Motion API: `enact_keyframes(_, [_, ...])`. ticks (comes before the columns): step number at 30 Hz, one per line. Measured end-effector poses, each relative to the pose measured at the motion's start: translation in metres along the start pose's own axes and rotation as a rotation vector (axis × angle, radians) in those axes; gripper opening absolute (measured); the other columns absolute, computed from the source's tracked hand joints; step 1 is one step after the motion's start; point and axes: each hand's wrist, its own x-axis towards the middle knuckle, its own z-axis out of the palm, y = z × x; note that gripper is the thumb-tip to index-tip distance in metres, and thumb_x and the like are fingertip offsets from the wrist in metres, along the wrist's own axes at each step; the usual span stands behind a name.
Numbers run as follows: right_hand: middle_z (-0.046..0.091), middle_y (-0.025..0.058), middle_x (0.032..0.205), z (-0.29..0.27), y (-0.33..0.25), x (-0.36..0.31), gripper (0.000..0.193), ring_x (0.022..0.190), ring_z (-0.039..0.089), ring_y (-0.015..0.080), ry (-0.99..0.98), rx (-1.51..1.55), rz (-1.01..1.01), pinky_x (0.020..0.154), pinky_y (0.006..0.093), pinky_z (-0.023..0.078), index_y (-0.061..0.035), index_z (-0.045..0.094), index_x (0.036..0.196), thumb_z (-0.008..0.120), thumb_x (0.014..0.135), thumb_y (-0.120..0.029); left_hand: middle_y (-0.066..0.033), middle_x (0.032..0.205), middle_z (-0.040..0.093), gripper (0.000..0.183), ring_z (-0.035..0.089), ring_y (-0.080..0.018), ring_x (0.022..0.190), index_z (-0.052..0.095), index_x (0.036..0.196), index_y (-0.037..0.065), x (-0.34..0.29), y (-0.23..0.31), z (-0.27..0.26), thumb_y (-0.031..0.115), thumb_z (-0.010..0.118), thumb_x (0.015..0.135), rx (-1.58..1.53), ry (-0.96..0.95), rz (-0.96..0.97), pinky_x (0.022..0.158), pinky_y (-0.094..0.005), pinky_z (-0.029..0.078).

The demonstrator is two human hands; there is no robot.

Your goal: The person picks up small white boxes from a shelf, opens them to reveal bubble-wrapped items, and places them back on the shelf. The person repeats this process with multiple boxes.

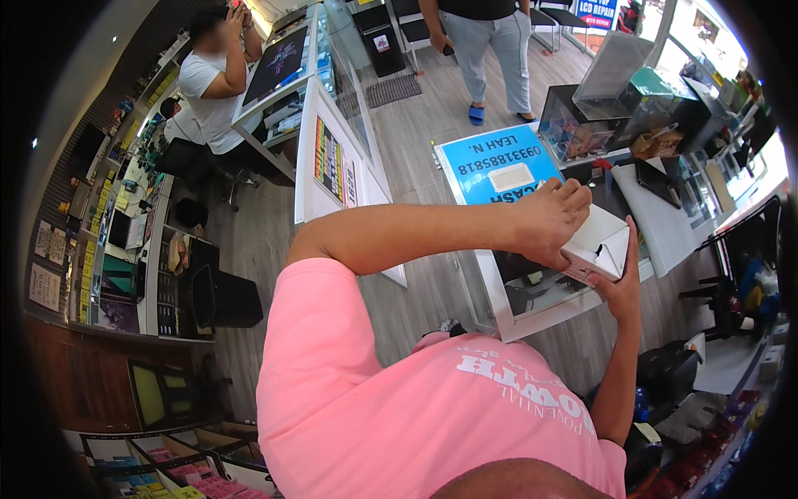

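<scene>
Both my hands are at a small white cardboard box [602, 239], held above the glass counter right of centre. My right hand [622, 287] grips its right side and near corner, with the thumb at the near edge. My left hand [553, 218] reaches across from the left and closes on the box's left edge, fingers bent over the far side. A dark gap shows in the box's white end face. What the box contains cannot be seen. A blue printed sign [486, 158] with a small pale card [510, 177] on it lies on the counter just beyond my left hand.
A sheet of bubble wrap [657, 216] and a dark tablet-like device [657, 183] lie right of the box. A clear display case [582, 125] stands behind. A person in grey trousers [486, 58] stands across the counter; another in a white shirt [214, 79] is at far left.
</scene>
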Motion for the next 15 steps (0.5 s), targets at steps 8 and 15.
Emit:
enact_keyframes(8, [0.038,0.0169,0.165,-0.009,0.006,-0.003,0.14,0.151,0.038,0.0306,0.036,-0.192,-0.111,0.123,0.0434,0.033,-0.0092,0.018,0.169,0.1,0.06,-0.04,-0.0148,0.143,0.053,0.069,0.045,-0.0386,0.138,0.061,0.121,0.009,-0.02,-0.028,-0.026,0.052,0.089,0.075,-0.193,-0.034,-0.087,0.116,-0.0505,0.035])
enact_keyframes(15, [0.046,0.0124,0.16,-0.009,-0.063,0.025,0.056,0.154,0.032,0.0383,-0.152,-0.886,-0.444,0.124,0.0539,0.028,-0.0166,0.076,0.122,0.09,0.075,-0.044,-0.0105,0.149,0.052,0.062,0.049,-0.0402,0.138,0.062,0.12,0.015,-0.026,-0.025,-0.026,0.044,0.093,0.074,-0.281,-0.079,-0.145,0.116,-0.0506,0.039])
